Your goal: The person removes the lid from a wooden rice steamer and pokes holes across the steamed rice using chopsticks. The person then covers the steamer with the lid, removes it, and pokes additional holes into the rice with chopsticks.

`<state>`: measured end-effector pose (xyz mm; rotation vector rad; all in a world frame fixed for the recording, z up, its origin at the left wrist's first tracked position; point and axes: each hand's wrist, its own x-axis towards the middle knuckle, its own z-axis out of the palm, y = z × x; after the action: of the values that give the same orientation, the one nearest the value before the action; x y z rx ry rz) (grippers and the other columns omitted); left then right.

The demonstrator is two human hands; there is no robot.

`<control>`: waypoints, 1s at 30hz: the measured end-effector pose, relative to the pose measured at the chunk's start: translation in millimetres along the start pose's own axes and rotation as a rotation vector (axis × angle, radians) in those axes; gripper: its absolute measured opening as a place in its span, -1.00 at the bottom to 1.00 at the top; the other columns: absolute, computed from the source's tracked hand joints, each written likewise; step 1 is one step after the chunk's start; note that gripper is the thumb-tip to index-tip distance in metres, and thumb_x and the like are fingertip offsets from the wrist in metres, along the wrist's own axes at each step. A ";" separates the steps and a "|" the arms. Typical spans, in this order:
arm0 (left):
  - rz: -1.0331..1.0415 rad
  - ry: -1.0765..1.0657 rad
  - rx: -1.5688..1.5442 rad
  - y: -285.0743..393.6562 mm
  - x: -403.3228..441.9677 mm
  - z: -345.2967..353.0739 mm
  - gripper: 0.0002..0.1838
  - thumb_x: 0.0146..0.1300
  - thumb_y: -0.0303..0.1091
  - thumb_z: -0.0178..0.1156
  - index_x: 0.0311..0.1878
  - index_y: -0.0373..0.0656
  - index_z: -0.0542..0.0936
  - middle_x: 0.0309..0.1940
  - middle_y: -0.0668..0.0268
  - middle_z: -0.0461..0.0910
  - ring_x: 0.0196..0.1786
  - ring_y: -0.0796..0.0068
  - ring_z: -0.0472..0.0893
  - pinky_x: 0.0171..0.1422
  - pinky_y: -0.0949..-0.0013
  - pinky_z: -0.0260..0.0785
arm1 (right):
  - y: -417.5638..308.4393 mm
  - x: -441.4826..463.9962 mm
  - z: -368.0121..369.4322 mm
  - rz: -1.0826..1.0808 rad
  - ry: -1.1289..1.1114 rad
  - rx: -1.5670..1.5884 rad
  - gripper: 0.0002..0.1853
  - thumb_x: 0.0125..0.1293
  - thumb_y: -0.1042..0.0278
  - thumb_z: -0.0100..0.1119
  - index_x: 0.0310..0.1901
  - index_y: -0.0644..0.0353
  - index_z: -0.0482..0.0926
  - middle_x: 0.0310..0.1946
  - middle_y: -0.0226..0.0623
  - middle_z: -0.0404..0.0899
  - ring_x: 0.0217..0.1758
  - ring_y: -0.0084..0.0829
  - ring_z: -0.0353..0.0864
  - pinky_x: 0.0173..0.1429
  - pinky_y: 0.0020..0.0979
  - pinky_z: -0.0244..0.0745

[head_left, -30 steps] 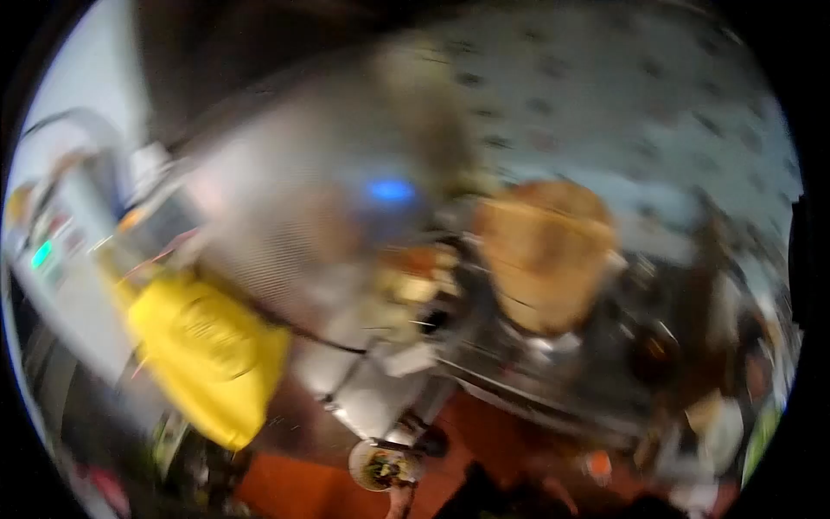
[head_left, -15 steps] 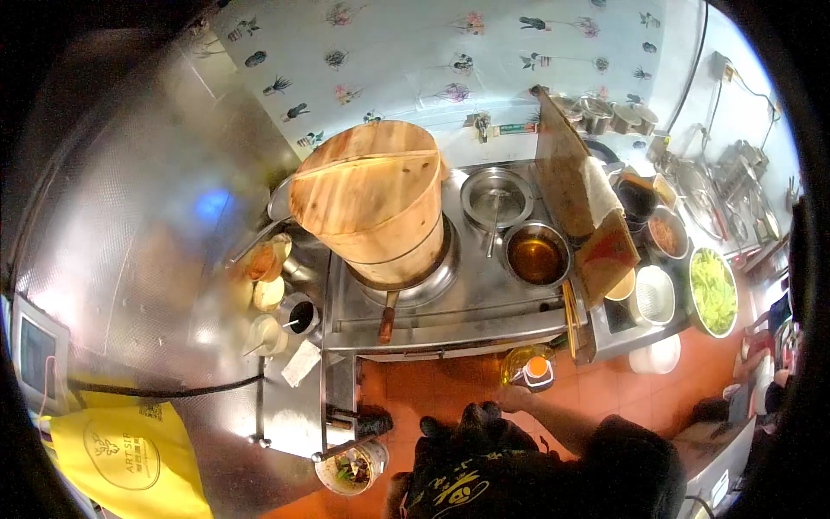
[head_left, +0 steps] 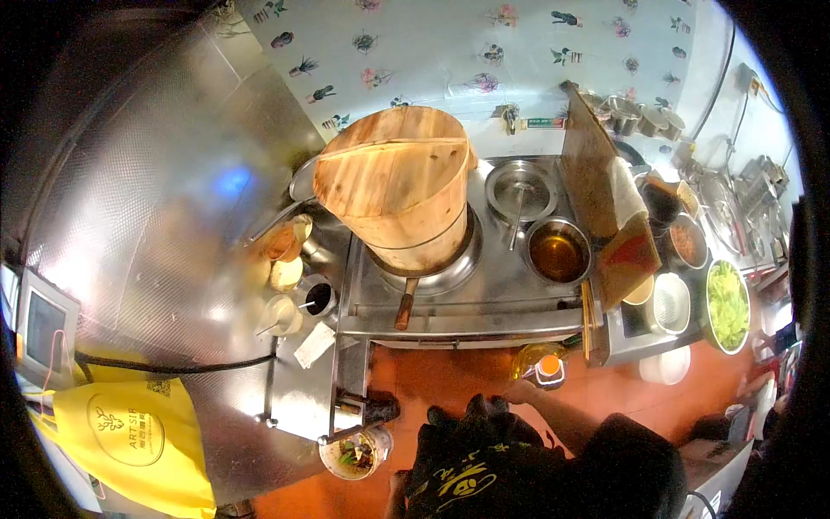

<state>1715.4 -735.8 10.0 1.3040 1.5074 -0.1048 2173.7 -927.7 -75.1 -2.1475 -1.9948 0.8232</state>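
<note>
Fabric in black with yellow print [head_left: 471, 480] covers your body at the bottom centre. A thin strip of your left arm [head_left: 399, 495] shows beside it; how that hand stands cannot be told. Your bare right forearm [head_left: 558, 419] angles up and left, the right hand [head_left: 520, 391] just beside a clear bottle [head_left: 525, 362] of yellow liquid with a round orange cap [head_left: 549, 366], at lower centre; whether the fingers grip it is unclear. Beyond lies a smooth steel stove top [head_left: 450, 316], bearing a round steel pot [head_left: 557, 227] of amber liquid [head_left: 558, 254] right of centre and, at upper centre, a grained, pale wooden tub [head_left: 398, 212] with a flat lid [head_left: 389, 169]. Farthest is a plant-printed wall [head_left: 432, 52].
</note>
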 end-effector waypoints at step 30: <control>0.292 -0.105 0.447 3.3 42.2 22.7 -0.66 0.31 -0.17 0.12 -0.20 -0.35 0.56 -0.41 0.11 0.57 -0.35 0.30 0.54 -0.27 0.23 0.34 | 25.7 -106.4 106.6 0.262 -0.235 -0.381 -0.72 0.21 0.03 0.14 -0.40 0.03 0.69 -0.37 -0.38 0.69 -0.22 -0.33 0.67 -0.15 -0.28 0.56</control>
<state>1740.5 -721.9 -28.5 1.8317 1.2275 -0.3303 2149.6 -1062.6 -142.8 -2.6833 -2.1570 0.8143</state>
